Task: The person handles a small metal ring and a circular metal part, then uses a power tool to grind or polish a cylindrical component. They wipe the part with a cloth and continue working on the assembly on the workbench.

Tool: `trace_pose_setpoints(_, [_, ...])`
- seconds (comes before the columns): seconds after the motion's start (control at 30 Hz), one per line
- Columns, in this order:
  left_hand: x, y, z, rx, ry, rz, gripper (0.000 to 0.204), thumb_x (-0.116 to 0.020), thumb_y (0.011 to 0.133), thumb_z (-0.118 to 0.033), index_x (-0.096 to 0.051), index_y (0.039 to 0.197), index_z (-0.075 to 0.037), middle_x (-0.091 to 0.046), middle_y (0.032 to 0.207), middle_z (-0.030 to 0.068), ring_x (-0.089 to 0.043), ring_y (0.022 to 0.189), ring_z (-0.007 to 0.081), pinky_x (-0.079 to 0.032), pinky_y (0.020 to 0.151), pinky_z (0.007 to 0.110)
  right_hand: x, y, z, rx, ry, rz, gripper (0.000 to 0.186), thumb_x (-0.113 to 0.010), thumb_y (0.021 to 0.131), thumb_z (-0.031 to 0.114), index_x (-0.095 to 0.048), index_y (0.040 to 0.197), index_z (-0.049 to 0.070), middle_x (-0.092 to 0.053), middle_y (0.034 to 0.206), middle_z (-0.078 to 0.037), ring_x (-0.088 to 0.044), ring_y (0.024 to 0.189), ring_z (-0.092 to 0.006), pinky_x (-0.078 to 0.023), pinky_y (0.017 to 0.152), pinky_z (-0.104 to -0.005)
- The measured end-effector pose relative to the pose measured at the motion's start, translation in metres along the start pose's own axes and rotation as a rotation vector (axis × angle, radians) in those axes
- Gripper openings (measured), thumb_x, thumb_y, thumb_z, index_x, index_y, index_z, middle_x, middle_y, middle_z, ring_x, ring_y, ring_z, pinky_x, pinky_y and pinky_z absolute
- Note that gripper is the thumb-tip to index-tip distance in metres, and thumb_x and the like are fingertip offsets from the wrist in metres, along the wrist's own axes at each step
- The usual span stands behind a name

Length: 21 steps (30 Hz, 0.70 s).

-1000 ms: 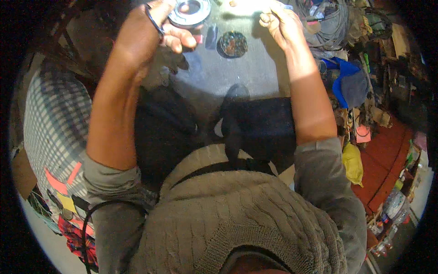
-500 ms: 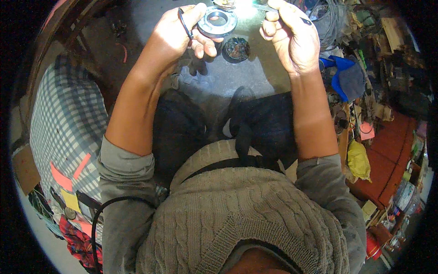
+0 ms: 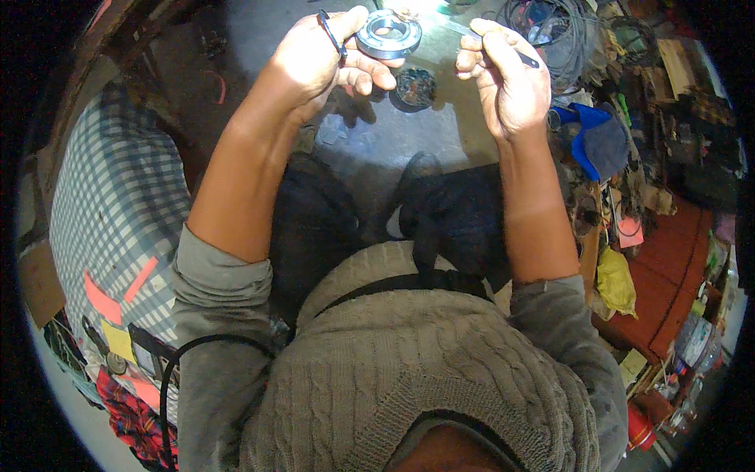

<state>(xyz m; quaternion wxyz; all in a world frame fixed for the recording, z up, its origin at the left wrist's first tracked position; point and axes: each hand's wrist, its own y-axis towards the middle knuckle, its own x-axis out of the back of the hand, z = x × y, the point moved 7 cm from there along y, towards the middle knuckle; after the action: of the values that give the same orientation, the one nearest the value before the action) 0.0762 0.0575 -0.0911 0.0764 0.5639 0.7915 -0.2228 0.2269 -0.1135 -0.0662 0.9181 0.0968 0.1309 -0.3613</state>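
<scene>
My left hand (image 3: 346,55) is closed on a thick round metal ring (image 3: 388,35), with a thin black loop (image 3: 329,35) at its thumb. My right hand (image 3: 507,79) grips a thin flat tool (image 3: 462,28) with a dark end, pointed left toward the ring under bright light. Below and slightly right of the ring, a dark round container (image 3: 415,89) with mottled, indistinct contents rests on the grey floor (image 3: 377,134), near my shoes. A small pale object beyond the ring is washed out by glare.
Coiled cables (image 3: 558,35), a blue and grey item (image 3: 598,145), a yellow bag (image 3: 616,283) and cluttered scraps lie at the right beside a red-brown surface (image 3: 661,259). A checked cloth (image 3: 114,204) with pink strips covers something on the left; a red plaid cloth (image 3: 134,417) is below it.
My left hand and the ring have shifted right in the view. My right hand has turned, its palm side now showing, with the tool still held and pointing left.
</scene>
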Motion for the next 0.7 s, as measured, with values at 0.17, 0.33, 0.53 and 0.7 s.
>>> trace_pose_setpoints(0.17, [0.014,0.007,0.007,-0.038,-0.051,-0.043,0.050,-0.049,0.110,-0.041,-0.065,0.119,0.006,-0.076,0.101,0.0198,-0.077,0.080,0.0260,-0.061,0.063,0.028,-0.010,-0.007,0.003,-0.014,-0.060,-0.005,0.027,-0.059,0.101,0.004,-0.063,0.125,-0.010,-0.073,0.104,-0.021,-0.071,0.082,-0.0252,-0.058,0.074,-0.0338])
trace_pose_setpoints(0.33, [0.016,0.010,0.006,-0.137,-0.122,-0.059,0.046,-0.046,0.111,-0.035,-0.062,0.124,0.006,-0.075,0.105,0.0211,-0.077,0.082,0.0266,-0.062,0.066,0.030,-0.018,-0.018,-0.001,-0.023,-0.118,0.013,0.027,-0.060,0.102,0.007,-0.064,0.121,-0.011,-0.074,0.100,-0.018,-0.072,0.082,-0.0208,-0.059,0.075,-0.0307])
trace_pose_setpoints(0.53, [0.020,0.001,-0.014,-0.285,-0.075,-0.207,0.042,-0.047,0.111,-0.032,-0.061,0.121,0.006,-0.075,0.103,0.0207,-0.076,0.080,0.0240,-0.060,0.064,0.026,0.003,-0.016,-0.005,-0.024,-0.251,0.044,0.028,-0.061,0.102,0.007,-0.065,0.125,-0.010,-0.072,0.101,-0.020,-0.072,0.081,-0.0220,-0.059,0.072,-0.0312])
trace_pose_setpoints(0.7, [0.020,-0.007,-0.024,-0.300,-0.161,-0.298,0.041,-0.047,0.110,-0.034,-0.065,0.109,0.003,-0.068,0.070,0.0108,-0.060,0.045,0.0168,-0.052,0.044,0.028,0.080,0.024,-0.074,-0.274,-0.590,-0.063,0.024,-0.061,0.101,0.009,-0.070,0.119,-0.004,-0.074,0.095,-0.012,-0.073,0.078,-0.0152,-0.059,0.067,-0.0287])
